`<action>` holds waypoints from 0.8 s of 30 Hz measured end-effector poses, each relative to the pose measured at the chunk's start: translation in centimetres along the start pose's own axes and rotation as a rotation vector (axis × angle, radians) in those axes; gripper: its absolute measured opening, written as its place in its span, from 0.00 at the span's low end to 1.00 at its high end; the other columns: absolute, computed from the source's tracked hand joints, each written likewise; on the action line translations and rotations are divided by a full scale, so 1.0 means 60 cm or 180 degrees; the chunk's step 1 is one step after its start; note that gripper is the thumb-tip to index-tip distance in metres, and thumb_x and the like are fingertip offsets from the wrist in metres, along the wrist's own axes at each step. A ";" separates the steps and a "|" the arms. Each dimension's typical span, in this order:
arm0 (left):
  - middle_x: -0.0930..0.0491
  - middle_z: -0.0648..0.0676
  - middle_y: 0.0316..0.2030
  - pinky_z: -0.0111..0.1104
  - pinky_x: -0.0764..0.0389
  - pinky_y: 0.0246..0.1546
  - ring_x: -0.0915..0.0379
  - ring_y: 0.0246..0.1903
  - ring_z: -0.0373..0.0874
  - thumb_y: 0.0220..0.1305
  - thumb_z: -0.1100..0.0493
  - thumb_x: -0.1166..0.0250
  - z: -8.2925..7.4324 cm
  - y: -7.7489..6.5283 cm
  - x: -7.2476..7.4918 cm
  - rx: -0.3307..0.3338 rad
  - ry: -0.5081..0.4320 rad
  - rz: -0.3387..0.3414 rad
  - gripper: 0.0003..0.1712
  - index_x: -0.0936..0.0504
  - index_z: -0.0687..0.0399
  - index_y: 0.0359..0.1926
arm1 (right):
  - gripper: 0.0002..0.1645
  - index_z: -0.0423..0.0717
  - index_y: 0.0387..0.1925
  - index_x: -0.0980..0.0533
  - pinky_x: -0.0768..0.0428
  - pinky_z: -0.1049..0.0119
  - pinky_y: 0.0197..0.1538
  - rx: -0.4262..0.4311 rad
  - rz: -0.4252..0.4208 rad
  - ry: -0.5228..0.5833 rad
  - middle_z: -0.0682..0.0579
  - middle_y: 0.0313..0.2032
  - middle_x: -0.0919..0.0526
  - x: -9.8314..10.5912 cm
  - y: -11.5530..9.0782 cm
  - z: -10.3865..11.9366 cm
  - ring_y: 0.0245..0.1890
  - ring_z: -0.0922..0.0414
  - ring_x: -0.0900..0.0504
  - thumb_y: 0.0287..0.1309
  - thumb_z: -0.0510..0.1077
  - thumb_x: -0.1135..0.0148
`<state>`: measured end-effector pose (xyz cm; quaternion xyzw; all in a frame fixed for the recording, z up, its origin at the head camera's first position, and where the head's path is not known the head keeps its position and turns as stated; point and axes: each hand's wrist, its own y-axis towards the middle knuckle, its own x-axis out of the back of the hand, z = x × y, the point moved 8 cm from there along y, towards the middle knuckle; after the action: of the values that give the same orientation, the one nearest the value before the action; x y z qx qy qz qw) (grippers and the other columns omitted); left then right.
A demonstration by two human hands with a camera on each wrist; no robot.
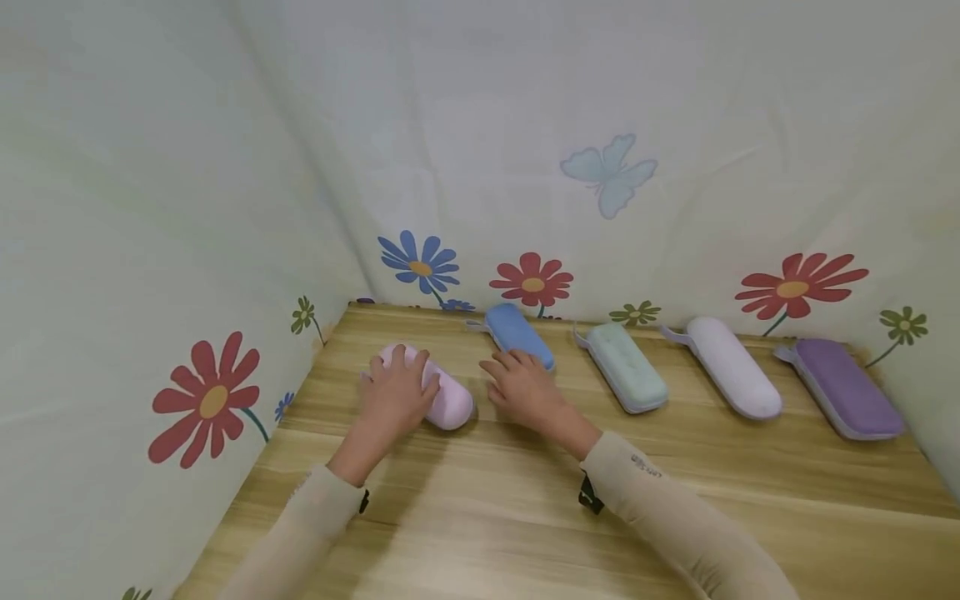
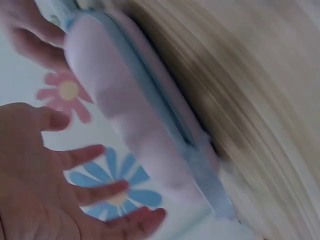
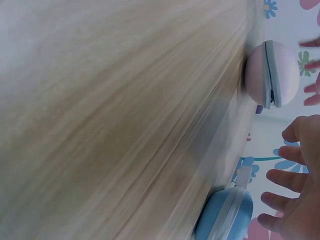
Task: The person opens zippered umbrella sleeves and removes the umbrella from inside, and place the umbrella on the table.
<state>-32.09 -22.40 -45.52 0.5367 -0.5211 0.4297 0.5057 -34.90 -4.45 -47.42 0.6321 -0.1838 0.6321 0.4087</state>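
A pink zippered case (image 1: 452, 402) with a grey zip band lies on the wooden table at the left. Over it hovers my left hand (image 1: 397, 392), its fingers spread; the left wrist view shows a gap between this hand (image 2: 45, 185) and the case (image 2: 125, 105). My right hand (image 1: 528, 392) is between the pink case and a blue zippered case (image 1: 517, 332), overlapping the blue one's near end in the head view. In the right wrist view its fingers (image 3: 287, 180) are apart and hold nothing, above the blue case (image 3: 227, 215).
Right of the blue case lie a mint green case (image 1: 626, 367), a pale lilac case (image 1: 731, 367) and a purple case (image 1: 847, 387), in a row on the wooden table (image 1: 480, 517). A flower-printed curtain (image 1: 487, 125) stands behind and at the left.
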 end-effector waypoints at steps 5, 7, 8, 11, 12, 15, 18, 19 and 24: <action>0.39 0.74 0.65 0.62 0.22 0.42 0.37 0.55 0.80 0.73 0.31 0.50 -0.043 -0.024 -0.023 0.0134 -0.0020 0.0101 0.41 0.36 0.48 0.76 | 0.23 0.46 0.64 0.23 0.27 0.44 0.64 0.0053 -0.0213 0.0008 0.42 0.62 0.21 0.003 -0.007 0.004 0.62 0.41 0.24 0.70 0.45 0.39; 0.40 0.77 0.64 0.62 0.23 0.43 0.36 0.54 0.80 0.73 0.32 0.48 -0.060 -0.024 -0.029 0.0061 -0.0010 0.0073 0.41 0.38 0.49 0.77 | 0.22 0.45 0.62 0.22 0.26 0.45 0.63 0.0093 -0.0292 -0.0003 0.41 0.60 0.20 0.005 -0.008 0.005 0.60 0.41 0.23 0.69 0.44 0.38; 0.40 0.79 0.63 0.62 0.24 0.44 0.36 0.54 0.80 0.73 0.32 0.48 -0.068 -0.022 -0.033 0.0016 0.0010 0.0068 0.42 0.38 0.49 0.77 | 0.22 0.44 0.62 0.22 0.26 0.45 0.63 0.0110 -0.0324 -0.0013 0.41 0.60 0.20 0.006 -0.008 0.005 0.60 0.41 0.23 0.69 0.44 0.38; 0.42 0.80 0.65 0.63 0.25 0.47 0.38 0.54 0.81 0.73 0.32 0.46 -0.082 -0.015 -0.042 -0.0048 0.0115 0.0087 0.40 0.35 0.49 0.76 | 0.21 0.43 0.60 0.21 0.26 0.47 0.63 0.0125 -0.0365 -0.0026 0.41 0.58 0.19 0.007 -0.009 0.005 0.58 0.41 0.22 0.68 0.43 0.36; 0.43 0.80 0.65 0.63 0.25 0.47 0.39 0.54 0.81 0.73 0.32 0.46 -0.085 -0.012 -0.045 -0.0085 0.0163 0.0099 0.39 0.33 0.48 0.75 | 0.22 0.43 0.60 0.21 0.26 0.47 0.63 0.0122 -0.0360 -0.0024 0.41 0.58 0.19 0.007 -0.009 0.004 0.58 0.41 0.22 0.67 0.43 0.36; 0.45 0.79 0.68 0.66 0.28 0.51 0.43 0.57 0.85 0.71 0.35 0.42 -0.083 0.001 -0.056 -0.0180 0.0189 0.0183 0.35 0.26 0.47 0.70 | 0.22 0.43 0.60 0.21 0.26 0.49 0.63 0.0106 -0.0335 -0.0021 0.41 0.58 0.19 0.006 -0.008 0.004 0.58 0.42 0.22 0.66 0.42 0.35; 0.45 0.79 0.70 0.71 0.41 0.60 0.51 0.66 0.82 0.66 0.41 0.36 -0.078 0.019 -0.068 -0.0507 0.0157 0.0303 0.31 0.22 0.50 0.65 | 0.22 0.43 0.61 0.21 0.27 0.50 0.65 0.0066 -0.0284 -0.0030 0.42 0.58 0.20 0.003 -0.007 0.003 0.59 0.42 0.23 0.66 0.43 0.36; 0.47 0.79 0.71 0.72 0.46 0.63 0.54 0.68 0.82 0.63 0.43 0.34 -0.074 0.025 -0.072 -0.0600 0.0129 0.0349 0.31 0.22 0.51 0.64 | 0.22 0.44 0.61 0.21 0.27 0.50 0.65 0.0055 -0.0277 -0.0034 0.42 0.58 0.20 0.002 -0.007 0.002 0.59 0.42 0.23 0.66 0.43 0.36; 0.56 0.76 0.75 0.70 0.50 0.68 0.63 0.70 0.84 0.55 0.49 0.28 -0.044 0.054 -0.085 -0.0906 0.0096 0.0465 0.30 0.24 0.51 0.58 | 0.22 0.44 0.61 0.22 0.27 0.50 0.65 -0.0017 -0.0191 0.0005 0.43 0.60 0.21 -0.002 -0.009 0.002 0.61 0.43 0.24 0.67 0.42 0.36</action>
<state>-35.59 -18.96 -49.91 0.4138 -0.6068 0.3952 0.5517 -34.43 -4.26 -47.64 0.6357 -0.1661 0.6196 0.4293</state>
